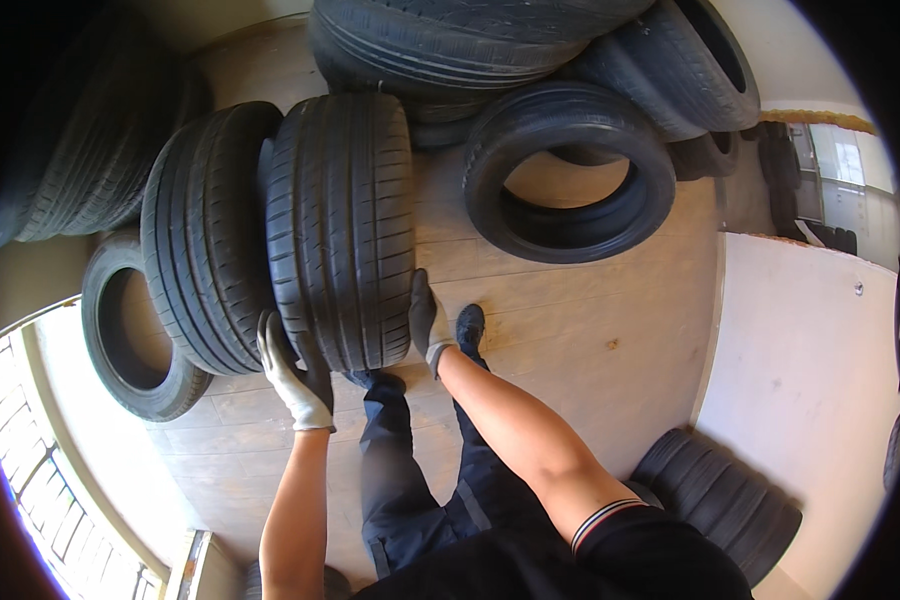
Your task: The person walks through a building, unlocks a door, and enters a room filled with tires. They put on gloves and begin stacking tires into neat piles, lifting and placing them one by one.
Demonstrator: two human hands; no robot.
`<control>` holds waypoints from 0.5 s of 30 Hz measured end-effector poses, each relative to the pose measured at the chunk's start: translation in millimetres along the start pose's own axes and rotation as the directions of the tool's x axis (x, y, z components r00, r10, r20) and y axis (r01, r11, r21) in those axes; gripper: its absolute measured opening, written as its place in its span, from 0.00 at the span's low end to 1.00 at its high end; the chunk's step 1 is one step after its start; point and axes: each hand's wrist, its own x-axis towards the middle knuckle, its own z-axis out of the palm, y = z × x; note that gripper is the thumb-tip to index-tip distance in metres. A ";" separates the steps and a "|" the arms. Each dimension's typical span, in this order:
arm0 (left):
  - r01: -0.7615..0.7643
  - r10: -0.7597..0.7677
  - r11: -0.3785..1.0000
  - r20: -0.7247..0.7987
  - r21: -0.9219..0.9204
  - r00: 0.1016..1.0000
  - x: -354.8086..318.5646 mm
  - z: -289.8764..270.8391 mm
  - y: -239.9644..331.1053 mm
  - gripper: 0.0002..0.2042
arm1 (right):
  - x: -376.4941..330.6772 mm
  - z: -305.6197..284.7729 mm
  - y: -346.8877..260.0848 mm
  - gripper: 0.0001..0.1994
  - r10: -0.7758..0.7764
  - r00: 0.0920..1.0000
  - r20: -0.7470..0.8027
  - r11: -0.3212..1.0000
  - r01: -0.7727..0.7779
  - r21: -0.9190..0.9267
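A wide black tyre (340, 230) stands upright on its tread in front of me. My left hand (295, 375), in a light glove with a dark palm, grips its lower left side, where some of the fingers are lost in the gap beside another tyre. Against the right sidewall presses my right hand (430, 322), also gloved, so the tyre is held between both palms. A second upright tyre (210, 240) leans close along the left of the held one. The inner sides of both hands are partly hidden.
One tyre (570, 235) lies tilted at the far right, before a heap of large tyres (440, 50). Another tyre (175, 395) rests by the left wall, near a barred window (45, 460). A tyre row (720, 500) sits behind the white partition (800, 340) at lower right.
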 end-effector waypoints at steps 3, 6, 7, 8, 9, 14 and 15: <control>0.366 -0.368 0.929 0.230 0.054 0.901 -14.7 -28.0 -36.8 0.18 | 4.8 5.4 2.0 0.39 0.163 0.984 -0.076 0.984 -0.168 -0.064; 0.490 -0.451 0.870 0.317 -0.053 0.834 -36.3 -19.8 -65.1 0.23 | 12.1 -0.7 7.7 0.45 0.340 0.940 -0.021 0.938 -0.340 -0.060; 0.508 -0.464 0.860 0.357 -0.038 0.811 -39.8 -14.0 -73.9 0.30 | 15.3 -2.7 10.9 0.44 0.344 0.936 -0.068 0.923 -0.351 -0.155; 0.570 -0.483 0.806 0.380 -0.159 0.789 -43.1 -7.5 -81.8 0.35 | 15.8 -9.8 14.0 0.44 0.283 0.959 0.007 0.948 -0.279 -0.151; 0.648 -0.518 0.723 0.431 -0.240 0.738 -44.9 -1.6 -88.5 0.40 | 19.2 -10.7 18.5 0.44 0.258 0.966 0.000 0.961 -0.256 -0.107; 0.615 -0.368 0.748 0.615 -0.249 0.697 -33.5 6.9 -112.3 0.52 | 25.8 -26.2 39.3 0.40 0.177 0.983 0.057 0.982 -0.173 -0.071; 0.608 -0.319 0.737 0.641 -0.294 0.698 -29.9 6.4 -114.8 0.54 | 26.6 -28.5 43.7 0.39 0.185 0.980 0.070 0.982 -0.181 -0.058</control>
